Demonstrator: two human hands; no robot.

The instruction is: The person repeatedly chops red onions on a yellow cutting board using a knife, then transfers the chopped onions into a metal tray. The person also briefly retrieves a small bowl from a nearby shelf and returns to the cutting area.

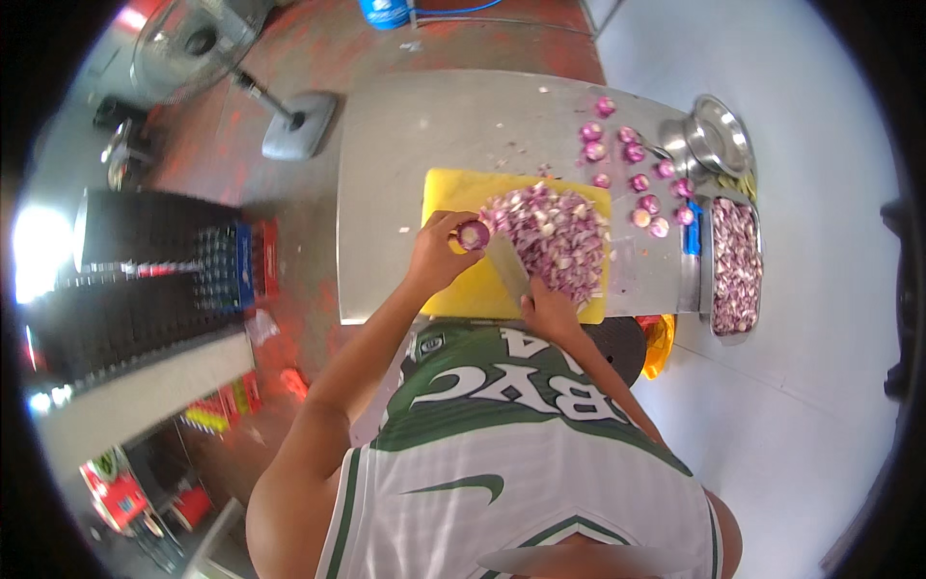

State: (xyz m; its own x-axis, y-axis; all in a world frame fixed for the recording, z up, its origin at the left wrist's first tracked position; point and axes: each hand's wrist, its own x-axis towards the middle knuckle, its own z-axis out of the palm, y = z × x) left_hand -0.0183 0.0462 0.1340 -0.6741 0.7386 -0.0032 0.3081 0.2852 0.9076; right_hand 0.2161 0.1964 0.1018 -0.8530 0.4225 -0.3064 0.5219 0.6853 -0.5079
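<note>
Between the thumb and fingers of my left hand (443, 250) is a purple onion (474, 236), its pale cut end showing. Under it lies a yellow cutting board (452, 293). My right hand (553, 310) grips a kitchen knife (509, 266) near the board's front edge; the fingers hide the handle. The broad blade slants up and left towards the onion, beside a big heap of chopped onion (553, 235) that covers the board's right half. I cannot tell whether the blade touches the onion.
Several whole onions (639, 182) lie on the steel table (380, 217) right of the board. Beyond them are a metal bowl (718, 136), a blue-handled tool (693, 229) and a metal tray (706, 289) of chopped onion. A pedestal fan (293, 119) stands on the floor to the left.
</note>
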